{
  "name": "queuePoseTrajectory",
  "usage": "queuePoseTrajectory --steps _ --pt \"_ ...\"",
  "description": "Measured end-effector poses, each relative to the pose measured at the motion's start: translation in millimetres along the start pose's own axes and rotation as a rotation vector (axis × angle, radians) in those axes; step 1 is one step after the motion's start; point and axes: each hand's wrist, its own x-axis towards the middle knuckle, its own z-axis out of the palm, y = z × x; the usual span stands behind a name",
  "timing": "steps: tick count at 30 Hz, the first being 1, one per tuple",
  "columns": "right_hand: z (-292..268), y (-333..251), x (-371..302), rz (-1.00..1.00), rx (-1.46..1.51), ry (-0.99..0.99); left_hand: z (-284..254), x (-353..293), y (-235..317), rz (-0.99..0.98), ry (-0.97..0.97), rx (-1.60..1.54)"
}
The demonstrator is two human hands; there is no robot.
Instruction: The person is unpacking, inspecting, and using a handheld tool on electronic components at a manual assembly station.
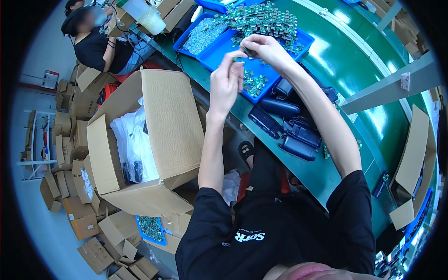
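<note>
Both hands are raised close together over a blue tray [267, 70] on the green workbench. My right hand [267, 49] pinches a small green circuit board [250, 52] between thumb and fingers. Just below and left of it, my left hand [227, 80] has its fingers curled and slightly blurred. A bit of green shows at its fingertips, too small to make out. Loose green circuit boards [254, 85] lie in the tray's near end, and a dense pile of boards [270, 22] fills its far end. Several dark plastic housings [280, 107] lie beside the tray, under my right forearm.
A smaller blue tray of tiny shiny parts [201, 36] adjoins on the left. A large open cardboard box [173, 122] with white plastic bags stands left of me. A grey metal post [389, 88] crosses the right side. Another person [100, 46] sits at the far left.
</note>
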Motion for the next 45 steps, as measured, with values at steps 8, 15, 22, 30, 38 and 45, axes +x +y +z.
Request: queuePoseTrajectory --steps 8,15,22,30,38,45 --pt "23.3 -13.2 -25.1 -0.470 -0.348 -0.090 -2.5 -0.8 -22.7 -0.114 0.099 -0.285" --pt "22.7 -15.0 -24.5 -0.428 -0.145 0.021 2.1 0.1 -17.1 0.211 0.172 0.140" --pt "16.5 -13.7 -14.1 -0.159 0.039 -0.065 -1.6 -10.0 -16.5 0.156 0.060 0.356" --pt "7.4 -6.9 -12.3 -0.285 -0.346 0.088 -7.8 -7.3 -13.5 -0.028 0.079 0.071" --pt "15.9 -11.0 -24.6 -0.411 -0.252 -0.112 -7.5 -8.2 -15.1 -0.089 -0.005 -0.280" --pt "12.0 -21.3 -18.1 -0.174 -0.072 -0.090 -11.0 -12.1 -2.2 -0.062 -0.089 0.165"
